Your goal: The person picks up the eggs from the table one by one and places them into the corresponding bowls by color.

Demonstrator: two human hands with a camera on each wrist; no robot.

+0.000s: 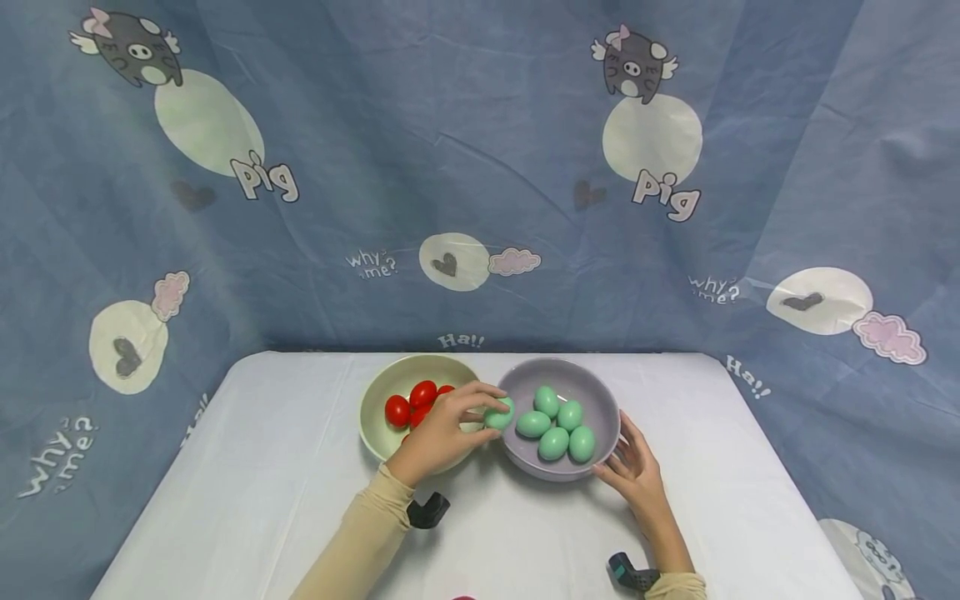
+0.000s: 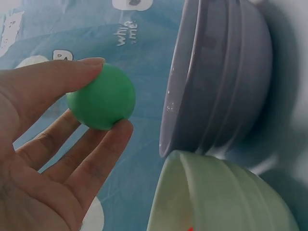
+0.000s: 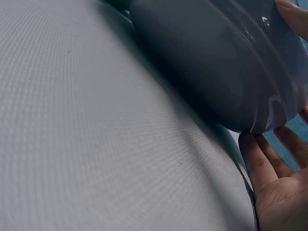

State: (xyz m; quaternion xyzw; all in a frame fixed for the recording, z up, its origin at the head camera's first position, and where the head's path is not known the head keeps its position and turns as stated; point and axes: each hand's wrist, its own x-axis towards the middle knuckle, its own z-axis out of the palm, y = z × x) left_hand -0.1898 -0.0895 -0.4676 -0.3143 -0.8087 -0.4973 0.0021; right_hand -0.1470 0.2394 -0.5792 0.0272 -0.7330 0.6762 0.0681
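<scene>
My left hand (image 1: 450,429) pinches a green egg (image 1: 498,413) between thumb and fingers, just above the left rim of the grey-purple bowl (image 1: 607,408). The left wrist view shows that egg (image 2: 101,97) held at the fingertips beside the grey bowl's wall (image 2: 216,82). Several green eggs (image 1: 558,422) lie inside the grey bowl. To its left, the cream bowl (image 1: 375,404) holds red eggs (image 1: 411,403). My right hand (image 1: 637,471) rests with straight fingers against the grey bowl's front right side; its fingers (image 3: 262,159) touch the wall (image 3: 202,62).
Both bowls stand near the far middle of a white-covered table (image 1: 262,483). A blue cartoon-print cloth (image 1: 480,167) hangs behind and around it. Black wrist camera mounts (image 1: 429,510) sit on both forearms.
</scene>
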